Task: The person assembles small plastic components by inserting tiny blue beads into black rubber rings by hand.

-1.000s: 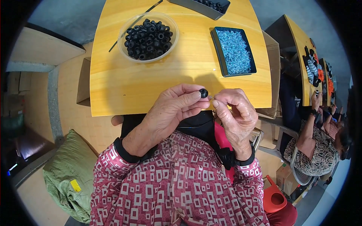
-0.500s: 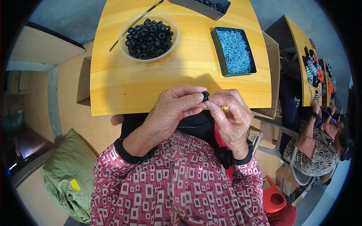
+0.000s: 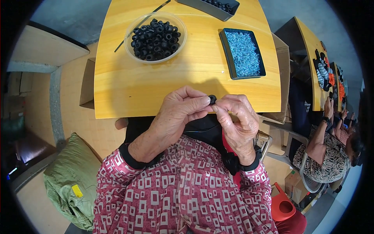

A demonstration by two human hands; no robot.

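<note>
A small black ring-shaped piece (image 3: 212, 100) is pinched between the thumb and fingers of my left hand (image 3: 180, 109), just over the table's near edge. My right hand (image 3: 238, 119) meets it from the other side, thumb and forefinger pressed together at the piece; anything tiny between those fingertips is hidden. Beyond my hands, a round clear plastic tub (image 3: 184, 43) holds a heap of similar black pieces (image 3: 156, 39). To its right lies a dark rectangular tray (image 3: 230, 58) filled with small, shiny, light-blue bits (image 3: 243, 54).
The yellow wooden table (image 3: 136, 91) spans the front. A grey box (image 3: 212, 9) of black pieces stands at its far edge, a thin dark rod (image 3: 120, 45) beside the tub. A green sack (image 3: 72, 179) sits lower left. At right, people work along another table (image 3: 307, 46).
Both hands stay at the same spot with the black piece, which has turned slightly between the fingers. The view has shifted a little.
</note>
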